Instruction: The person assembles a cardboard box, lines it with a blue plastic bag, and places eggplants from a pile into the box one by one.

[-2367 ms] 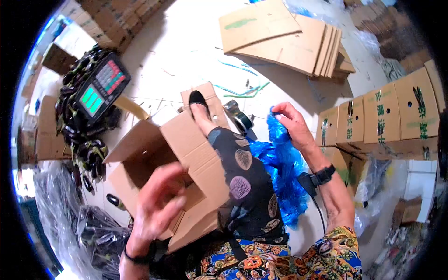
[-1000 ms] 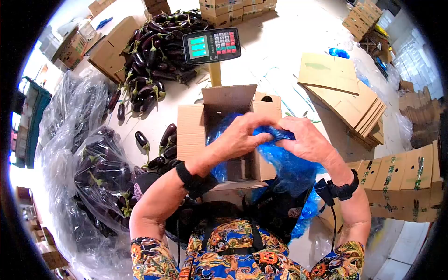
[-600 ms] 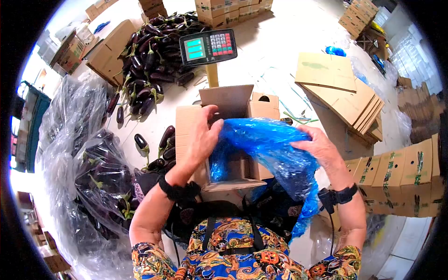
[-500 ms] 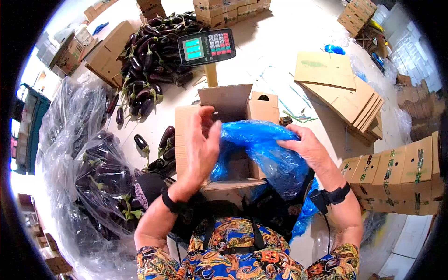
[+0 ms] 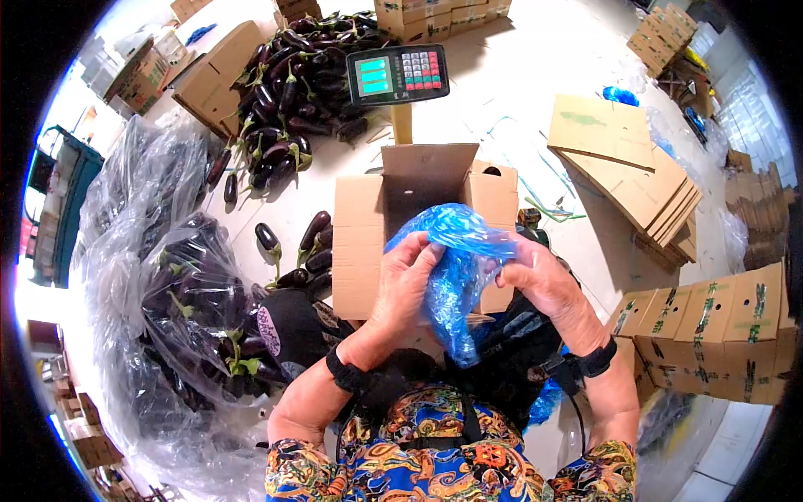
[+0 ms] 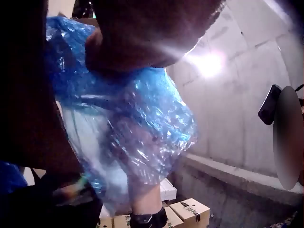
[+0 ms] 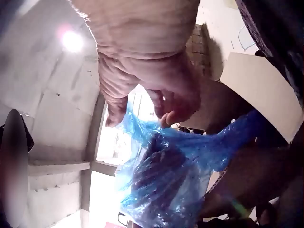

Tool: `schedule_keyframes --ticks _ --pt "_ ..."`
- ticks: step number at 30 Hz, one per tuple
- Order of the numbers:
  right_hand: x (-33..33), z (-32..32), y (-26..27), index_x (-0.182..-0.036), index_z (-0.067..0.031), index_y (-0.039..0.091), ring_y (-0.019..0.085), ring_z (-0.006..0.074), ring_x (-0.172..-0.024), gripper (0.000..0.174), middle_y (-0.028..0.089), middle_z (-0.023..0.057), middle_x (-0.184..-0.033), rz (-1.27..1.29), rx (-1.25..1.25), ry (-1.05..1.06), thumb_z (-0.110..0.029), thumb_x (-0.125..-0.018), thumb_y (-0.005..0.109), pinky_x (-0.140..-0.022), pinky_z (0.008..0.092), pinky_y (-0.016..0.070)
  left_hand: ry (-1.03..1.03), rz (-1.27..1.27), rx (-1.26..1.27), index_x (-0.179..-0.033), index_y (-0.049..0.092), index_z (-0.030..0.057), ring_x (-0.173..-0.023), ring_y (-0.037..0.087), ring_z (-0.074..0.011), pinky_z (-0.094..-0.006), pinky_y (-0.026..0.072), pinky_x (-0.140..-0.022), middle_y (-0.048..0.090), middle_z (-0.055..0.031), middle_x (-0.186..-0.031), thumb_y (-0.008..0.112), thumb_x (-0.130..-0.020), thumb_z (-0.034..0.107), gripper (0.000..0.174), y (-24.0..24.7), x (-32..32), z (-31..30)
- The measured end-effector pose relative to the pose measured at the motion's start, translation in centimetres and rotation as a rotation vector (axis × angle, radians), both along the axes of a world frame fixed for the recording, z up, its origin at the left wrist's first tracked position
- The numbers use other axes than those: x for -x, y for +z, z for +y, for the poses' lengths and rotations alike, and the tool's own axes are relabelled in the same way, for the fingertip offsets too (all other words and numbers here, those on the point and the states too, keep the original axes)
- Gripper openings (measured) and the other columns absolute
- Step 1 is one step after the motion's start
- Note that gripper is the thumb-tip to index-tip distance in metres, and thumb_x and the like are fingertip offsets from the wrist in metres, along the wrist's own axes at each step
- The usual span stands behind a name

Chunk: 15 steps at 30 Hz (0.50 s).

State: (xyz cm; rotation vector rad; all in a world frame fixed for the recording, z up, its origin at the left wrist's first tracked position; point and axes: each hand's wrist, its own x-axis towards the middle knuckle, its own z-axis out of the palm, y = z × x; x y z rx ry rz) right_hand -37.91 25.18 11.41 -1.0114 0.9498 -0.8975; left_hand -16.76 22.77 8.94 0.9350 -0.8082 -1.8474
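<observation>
A thin blue plastic bag (image 5: 456,276) hangs between both hands, over the front part of an open cardboard box (image 5: 360,243). The left hand (image 5: 403,280) pinches the bag's left edge between thumb and fingers. On the other side the right hand (image 5: 539,276) holds the bag's upper right edge, its fingers partly behind the film. In the left wrist view the crinkled bag (image 6: 152,118) spreads below the dark left hand (image 6: 137,38). The right wrist view has the bag (image 7: 175,166) drooping under the right hand (image 7: 147,71).
Behind the box stands a scale display (image 5: 397,74), beside a heap of eggplants (image 5: 288,92). Clear plastic (image 5: 125,276) covers more eggplants at the left. Flat cardboard sheets (image 5: 598,134) lie at the back right; closed cartons (image 5: 698,335) line the right side.
From half a second ago, the left hand has gone from loose beside the bag to pinching its edge. The bag is bunched closer between the hands, and the head view has shifted slightly.
</observation>
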Motion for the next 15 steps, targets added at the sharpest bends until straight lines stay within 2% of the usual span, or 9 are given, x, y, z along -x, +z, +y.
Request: schedule_keyframes --ticks 3,4,7,8,11,12,15 --pt "-2.2 0.5 -0.2 -0.128 0.0016 0.055 0.06 0.0106 -0.097 0.05 0.064 0.0029 -0.109 0.101 0.033 -0.119 -0.018 -0.086 0.072 -0.087 0.0243 0.048 -0.033 -0.156 0.196 -0.108 0.065 0.0002 -0.085 0.057 -0.0061 -0.0235 0.0495 -0.077 0.065 -0.0002 -0.096 0.057 -0.098 0.014 0.018 -0.8 0.1 0.2" --pt "-2.0 0.6 -3.2 -0.119 0.0003 0.063 0.062 0.0097 -0.096 0.037 0.067 0.0028 -0.105 0.027 -0.006 -0.199 -0.011 -0.085 0.071 -0.089 0.0245 0.0488 -0.016 -0.277 0.291 -0.109 0.065 -0.0004 -0.087 0.056 -0.0062 -0.0231 0.0481 -0.079 0.064 0.0006 -0.097 0.057 -0.098 0.013 0.019 -1.8 0.2 0.4" --pt "-2.9 0.2 -3.7 -0.104 -0.0031 0.069 0.061 0.0068 -0.087 0.019 0.068 0.0004 -0.095 -0.193 -0.071 -0.26 -0.011 -0.087 0.071 -0.078 0.0211 0.0485 0.015 -0.185 0.194 -0.113 0.063 -0.0008 -0.091 0.057 -0.008 -0.0248 0.0478 -0.083 0.064 -0.0007 -0.101 0.059 -0.096 0.012 0.021 -1.4 0.2 0.7" --pt "-3.1 0.0 -3.8 -0.097 -0.0042 0.069 0.06 0.0056 -0.081 0.013 0.067 -0.0024 -0.086 -0.141 -0.07 -0.306 -0.012 -0.087 0.072 -0.075 0.021 0.048 -0.011 -0.184 0.102 -0.118 0.06 -0.0011 -0.094 0.057 -0.0094 -0.0258 0.0473 -0.086 0.064 -0.002 -0.105 0.061 -0.095 0.011 0.026 0.5 -0.1 0.5" --pt "-3.3 0.2 -4.3 -0.092 -0.0053 0.068 0.058 0.0049 -0.077 0.011 0.065 -0.0035 -0.083 -0.036 -0.051 -0.271 -0.013 -0.086 0.073 -0.072 0.0209 0.0469 -0.034 -0.322 0.332 -0.122 0.057 -0.0012 -0.097 0.057 -0.0101 -0.0268 0.047 -0.088 0.063 -0.0034 -0.109 0.059 -0.096 0.014 0.03 -0.6 -0.5 0.8" --pt "-3.9 0.1 -4.5 -0.089 -0.0065 0.067 0.056 0.0044 -0.074 0.007 0.065 -0.0036 -0.083 -0.103 -0.049 -0.231 -0.011 -0.087 0.071 -0.071 0.0211 0.0462 -0.077 -0.234 0.269 -0.121 0.059 0.0004 -0.098 0.058 -0.0106 -0.0281 0.0477 -0.089 0.064 -0.0035 -0.107 0.057 -0.097 0.013 0.027 -0.8 -0.5 1.1" --pt "-4.6 0.2 -4.5 -0.091 -0.0075 0.066 0.058 0.0054 -0.077 0.004 0.066 -0.0024 -0.085 -0.249 -0.098 -0.227 -0.01 -0.089 0.069 -0.073 0.0224 0.0478 0.047 0.039 0.009 -0.119 0.06 0.0025 -0.099 0.059 -0.0118 -0.03 0.049 -0.09 0.064 -0.003 -0.107 0.056 -0.097 0.012 0.024 -1.8 -0.5 0.2"
